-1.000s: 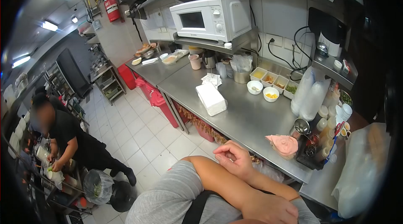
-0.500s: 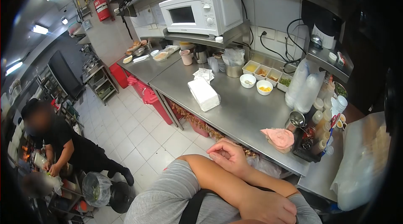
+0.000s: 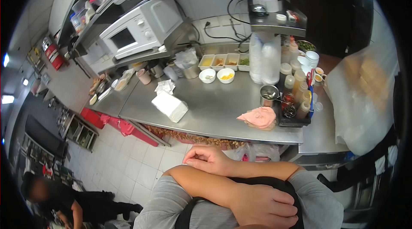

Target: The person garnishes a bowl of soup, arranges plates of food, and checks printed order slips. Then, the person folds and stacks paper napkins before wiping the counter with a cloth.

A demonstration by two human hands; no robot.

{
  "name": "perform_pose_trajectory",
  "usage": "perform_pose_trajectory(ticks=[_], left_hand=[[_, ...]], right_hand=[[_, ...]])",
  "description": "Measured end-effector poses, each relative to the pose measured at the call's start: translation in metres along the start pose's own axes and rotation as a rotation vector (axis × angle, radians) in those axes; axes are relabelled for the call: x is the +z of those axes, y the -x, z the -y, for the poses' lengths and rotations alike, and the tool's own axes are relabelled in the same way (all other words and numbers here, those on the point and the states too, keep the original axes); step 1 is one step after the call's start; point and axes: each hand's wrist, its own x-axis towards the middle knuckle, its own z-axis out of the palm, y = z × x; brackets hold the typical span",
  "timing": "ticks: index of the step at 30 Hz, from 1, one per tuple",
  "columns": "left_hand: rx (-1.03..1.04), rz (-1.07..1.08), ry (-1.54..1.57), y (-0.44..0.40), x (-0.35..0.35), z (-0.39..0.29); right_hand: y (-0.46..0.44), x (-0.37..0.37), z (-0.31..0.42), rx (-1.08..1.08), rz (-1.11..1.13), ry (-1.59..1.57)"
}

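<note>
My forearms are crossed in front of my body. My left hand (image 3: pixel 264 205) lies back-up at the right of my torso, against the black strap and grey shirt, its fingers bent and pressed together. My right hand (image 3: pixel 206 159) rests above my left forearm, fingers loosely curled in with the thumb close by; nothing shows in it. Beyond the hands is a steel counter (image 3: pixel 206 109). Nearest on it are a folded pink cloth (image 3: pixel 261 117) and a white stack of paper napkins (image 3: pixel 170 106). Neither hand touches them.
A black caddy (image 3: pixel 296 120) of sauce bottles and a metal cup (image 3: pixel 269 95) stand at right. Behind are two white bowls (image 3: pixel 207 75), several ingredient tubs (image 3: pixel 225 62), stacked plastic cups (image 3: pixel 265 59) and a microwave (image 3: pixel 141 27). A person in black (image 3: pixel 56 199) is at lower left.
My view has turned to the right, so the counter items appear further left and the co-worker lower in the corner. My arms stay crossed, hands in much the same pose.
</note>
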Motion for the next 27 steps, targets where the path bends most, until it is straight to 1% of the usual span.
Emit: perform_pose_trajectory(ticks=[2, 5, 8, 11, 14, 16, 18, 23, 25, 27], left_hand=[[0.004, 0.002, 0.004, -0.002, 0.001, 0.001], [-0.025, -0.078, 0.014, 0.003, 0.013, -0.002], [0.030, 0.004, 0.008, -0.002, 0.005, 0.003], [0.035, 0.013, 0.023, -0.003, 0.007, 0.003], [0.046, 0.013, 0.038, -0.003, 0.008, 0.004], [0.003, -0.086, 0.032, 0.003, 0.020, -0.002], [-0.016, -0.134, 0.028, 0.005, 0.025, -0.005], [0.008, -0.072, 0.038, 0.003, 0.017, -0.002], [-0.007, -0.120, 0.032, 0.005, 0.021, -0.004], [-0.009, -0.151, 0.021, 0.006, 0.024, -0.003]], right_hand=[[0.001, -0.001, -0.001, -0.013, -0.027, 0.000], [0.004, -0.002, -0.004, -0.038, -0.100, -0.012], [0.008, -0.005, 0.002, -0.044, -0.153, 0.057], [0.011, -0.008, 0.009, -0.065, -0.178, 0.150], [0.012, -0.011, 0.012, -0.095, -0.194, 0.220], [0.012, -0.012, 0.015, -0.116, -0.204, 0.249], [0.013, -0.012, 0.013, -0.092, -0.205, 0.229], [0.015, -0.015, 0.018, -0.034, -0.197, 0.227], [0.015, -0.016, 0.021, -0.016, -0.186, 0.254], [0.014, -0.016, 0.021, -0.041, -0.193, 0.271]])
